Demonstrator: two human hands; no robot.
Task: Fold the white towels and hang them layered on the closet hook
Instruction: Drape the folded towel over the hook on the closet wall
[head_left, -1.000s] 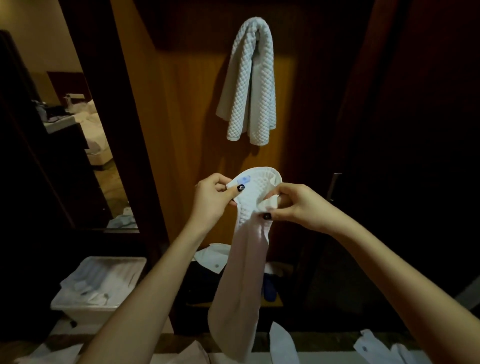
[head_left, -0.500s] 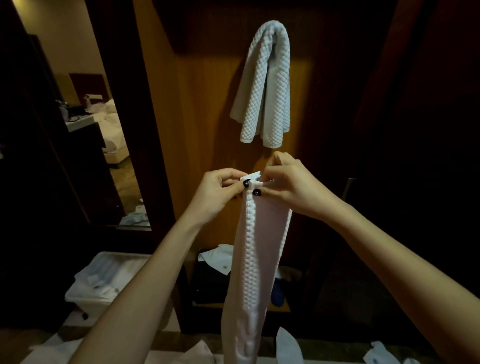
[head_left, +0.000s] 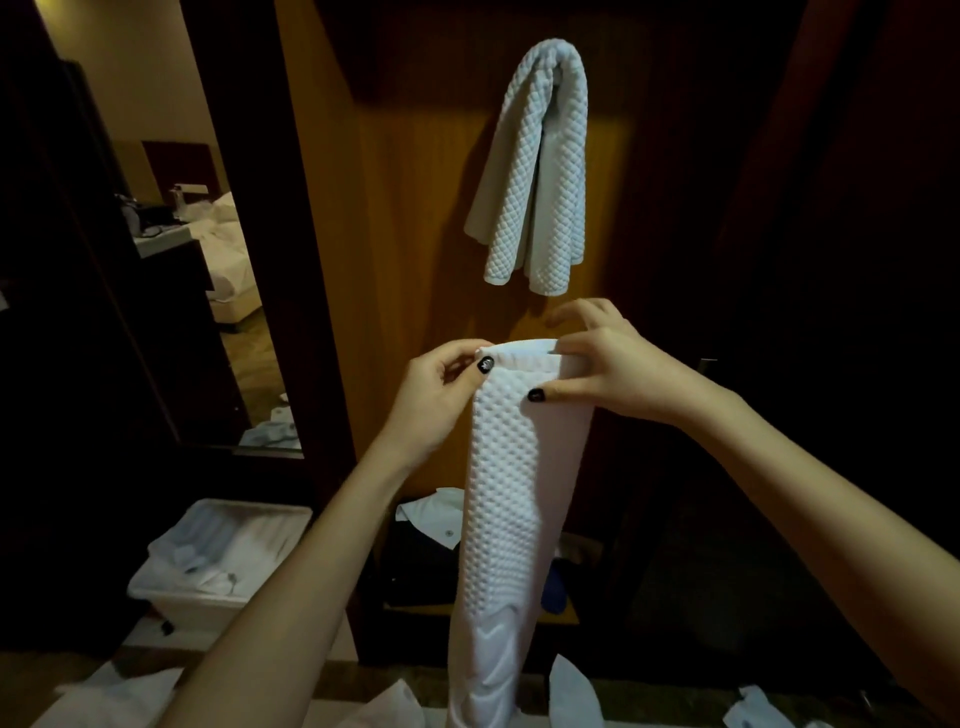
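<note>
White cloth up front: the long waffle-weave towel (head_left: 511, 493), folded into a narrow strip, hangs straight down before the orange-brown wooden closet panel (head_left: 405, 260). The left hand (head_left: 441, 384) pinches the top left corner, its grip tight between thumb and fingers. The right hand (head_left: 608, 374) has the top right corner, thumb laid across the front layer and its grip closed on the cloth.

This looks like squaring the fold. To do it well, bring the top edges flush and let the strip's own weight pull the long sides parallel. Low down the cloth bunches and creases, so a smoothing pass would pay off before hanging.

Overhead, the white quilted hung towel (head_left: 540, 171) drapes over the hook, which is hidden beneath it. Its lower ends sit just above the right hand, so headroom is slim; I'd lift outward first, then up and over.

The tall wall mirror (head_left: 171, 234) to the left and the dark closet door (head_left: 831, 260) to the right are both well apart from the strip. A white plastic bin (head_left: 218, 561) sits low left, away from the towel's tail.
</note>
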